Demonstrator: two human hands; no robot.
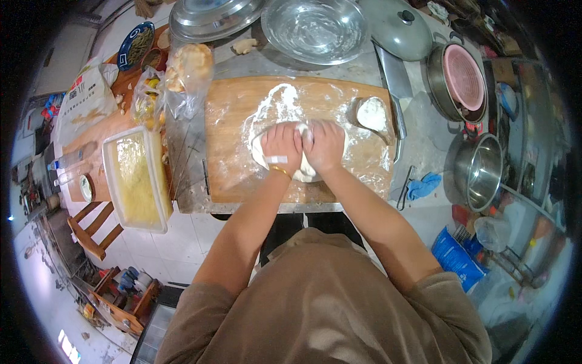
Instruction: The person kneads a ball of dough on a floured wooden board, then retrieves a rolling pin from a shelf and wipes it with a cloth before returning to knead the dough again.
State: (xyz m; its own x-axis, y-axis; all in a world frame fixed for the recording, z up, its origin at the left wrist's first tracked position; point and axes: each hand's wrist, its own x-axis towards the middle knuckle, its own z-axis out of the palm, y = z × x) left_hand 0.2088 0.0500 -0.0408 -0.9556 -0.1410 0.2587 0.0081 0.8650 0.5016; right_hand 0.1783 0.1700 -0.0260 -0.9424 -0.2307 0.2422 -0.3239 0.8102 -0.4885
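Observation:
A slab of white dough (307, 174) lies on a floured wooden board (229, 154) in front of me. My left hand (282, 144) presses on its left part, fingers bent over the far side. Beside it, my right hand (324, 142) bears on the right part, and the two thumbs nearly meet. Both palms hide much of the dough. Loose flour (285, 101) is spread past my fingers. At the board's right side is a scoop-like container of flour (373, 113).
Beyond the board stand a metal basin (316, 32) and a grey-green pot lid (400, 29). A cleaver (392, 73) lies right of them. Further right are a pink basket (464, 77) and a steel pot (484, 173). A plastic tub of yellow contents (132, 182) stands left.

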